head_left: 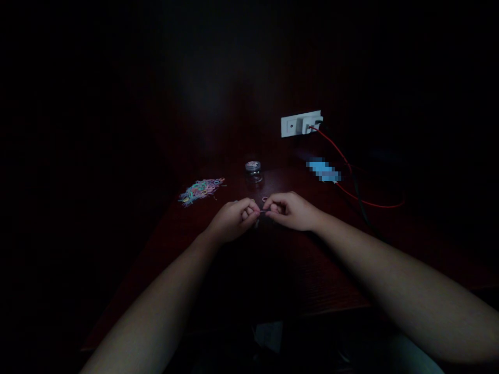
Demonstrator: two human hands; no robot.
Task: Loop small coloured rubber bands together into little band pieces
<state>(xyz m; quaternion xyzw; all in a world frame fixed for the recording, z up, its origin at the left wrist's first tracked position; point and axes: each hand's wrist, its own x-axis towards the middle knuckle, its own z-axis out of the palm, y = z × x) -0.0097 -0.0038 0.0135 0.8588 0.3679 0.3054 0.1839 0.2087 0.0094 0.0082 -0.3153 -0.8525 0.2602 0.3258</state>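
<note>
Both hands meet over the middle of the dark red table. My left hand [237, 217] is closed, thumb and forefinger pinching one end of a small thin elastic band [262, 211]. The fingertips of my right hand [290, 210] pinch its other end, so it spans the narrow gap between them. Just beyond my fingers lies a loose pinkish elastic band [265, 199], and other small bits are partly hidden by my left hand. A pile of colourful elastic bands [200, 190] is spread out to the left. Behind my hands stands a small clear jar [254, 178] with a patterned lid [253, 165].
The room is very dark. A lit, blurred-out phone-like device [323, 170] lies at the back right, with a red cable [360, 200] running to a white wall socket [290, 126]. A dark cable [356, 189] hangs down near it. The table's front edge [312, 313] is close to me.
</note>
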